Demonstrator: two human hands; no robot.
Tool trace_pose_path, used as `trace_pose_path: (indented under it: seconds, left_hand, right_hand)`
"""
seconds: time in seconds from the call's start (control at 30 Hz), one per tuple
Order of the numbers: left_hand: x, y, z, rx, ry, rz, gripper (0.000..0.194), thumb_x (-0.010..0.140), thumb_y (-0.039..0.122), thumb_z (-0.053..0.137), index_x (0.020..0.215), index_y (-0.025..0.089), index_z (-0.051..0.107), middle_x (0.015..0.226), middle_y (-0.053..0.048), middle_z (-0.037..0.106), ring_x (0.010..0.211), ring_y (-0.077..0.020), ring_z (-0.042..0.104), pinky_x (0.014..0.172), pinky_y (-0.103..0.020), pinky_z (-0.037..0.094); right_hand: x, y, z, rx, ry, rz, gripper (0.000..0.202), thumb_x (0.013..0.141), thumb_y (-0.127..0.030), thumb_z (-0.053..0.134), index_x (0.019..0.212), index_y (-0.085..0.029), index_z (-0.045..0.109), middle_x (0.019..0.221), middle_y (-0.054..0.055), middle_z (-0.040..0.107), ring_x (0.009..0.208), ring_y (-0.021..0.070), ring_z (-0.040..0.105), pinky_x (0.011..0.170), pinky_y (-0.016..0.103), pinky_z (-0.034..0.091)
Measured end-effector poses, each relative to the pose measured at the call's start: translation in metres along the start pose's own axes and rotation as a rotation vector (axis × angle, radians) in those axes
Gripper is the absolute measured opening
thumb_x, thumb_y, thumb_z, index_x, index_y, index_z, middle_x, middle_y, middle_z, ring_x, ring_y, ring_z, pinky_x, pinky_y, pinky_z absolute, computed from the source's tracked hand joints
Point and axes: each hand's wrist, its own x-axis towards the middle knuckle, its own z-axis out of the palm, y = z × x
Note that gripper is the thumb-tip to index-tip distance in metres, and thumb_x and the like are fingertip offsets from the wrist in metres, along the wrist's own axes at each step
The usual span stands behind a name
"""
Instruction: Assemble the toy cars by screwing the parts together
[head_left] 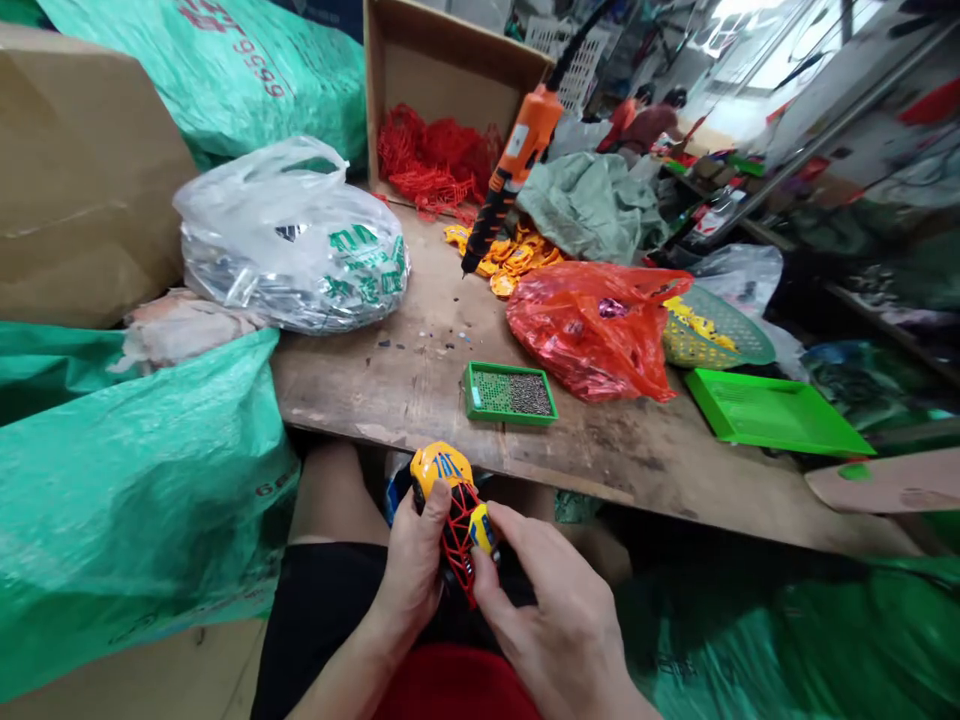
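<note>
Over my lap, my left hand [418,545] is wrapped round a toy car [441,466], its thumb pressed on top. The car has a yellow-orange front with blue markings, a red lattice frame and dark wheels. Between the thumb and index finger of my right hand [551,590] is a small yellow and blue piece [481,528], held against the car's red frame. Whether that piece is attached to the frame, I cannot tell. On the table just beyond my hands sits a green tray [472,412] of small metal screws.
An orange electric screwdriver [519,150] hangs above the table [420,390]. Red frames fill an open carton [450,45], with orange car shells [517,258] before it. Plastic bags, one white [292,240] and one red [592,320], flank the middle. Rightward are a green basket [742,340] and tray [780,415].
</note>
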Motion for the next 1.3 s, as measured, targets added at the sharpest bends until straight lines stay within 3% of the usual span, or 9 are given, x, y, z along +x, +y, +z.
trace_pose_path:
  seconds: [0.3, 0.57, 0.97, 1.13, 1.3]
  left_hand:
    - [0.002, -0.005, -0.002, -0.028, -0.038, 0.018, 0.068, 0.064, 0.061, 0.091, 0.106, 0.012, 0.069, 0.095, -0.010, 0.080, 0.081, -0.0227, 0.075, 0.079, -0.034, 0.059]
    - [0.001, -0.008, -0.004, -0.028, 0.007, 0.004, 0.070, 0.062, 0.061, 0.092, 0.107, 0.013, 0.068, 0.095, -0.008, 0.077, 0.081, -0.0182, 0.071, 0.080, -0.030, 0.057]
    - [-0.001, -0.012, -0.004, 0.034, 0.026, 0.055, 0.064, 0.069, 0.063, 0.087, 0.107, 0.013, 0.070, 0.096, -0.008, 0.077, 0.082, -0.0182, 0.070, 0.077, -0.029, 0.056]
    - [-0.001, -0.015, -0.006, 0.037, 0.022, 0.085, 0.061, 0.072, 0.061, 0.086, 0.107, 0.013, 0.070, 0.099, -0.010, 0.078, 0.085, -0.0207, 0.072, 0.080, -0.032, 0.057]
    - [-0.004, -0.016, -0.006, 0.057, 0.043, 0.098, 0.063, 0.072, 0.062, 0.085, 0.109, 0.013, 0.069, 0.101, -0.011, 0.079, 0.088, -0.0231, 0.074, 0.082, -0.034, 0.058]
  right_hand:
    - [0.002, -0.004, 0.006, -0.061, -0.034, -0.030, 0.025, 0.095, -0.016, 0.062, 0.117, -0.011, 0.072, 0.105, 0.012, 0.081, 0.081, 0.0239, 0.078, 0.074, 0.036, 0.066]
    - [0.000, -0.007, 0.005, -0.100, -0.056, -0.041, 0.024, 0.098, -0.018, 0.059, 0.115, -0.010, 0.074, 0.109, 0.013, 0.081, 0.082, 0.0230, 0.079, 0.076, 0.033, 0.065]
    - [-0.005, -0.004, 0.007, -0.097, -0.059, 0.012, 0.023, 0.097, -0.020, 0.059, 0.111, -0.012, 0.076, 0.107, 0.013, 0.080, 0.087, 0.0247, 0.079, 0.080, 0.035, 0.067]
    - [-0.006, -0.005, 0.006, -0.023, -0.088, 0.063, 0.023, 0.098, -0.019, 0.057, 0.110, -0.013, 0.075, 0.104, 0.013, 0.077, 0.082, 0.0208, 0.078, 0.077, 0.030, 0.067]
    - [-0.002, 0.005, -0.001, 0.001, -0.015, 0.089, 0.021, 0.096, -0.020, 0.062, 0.112, -0.014, 0.074, 0.106, 0.012, 0.077, 0.090, 0.0212, 0.078, 0.085, 0.032, 0.066]
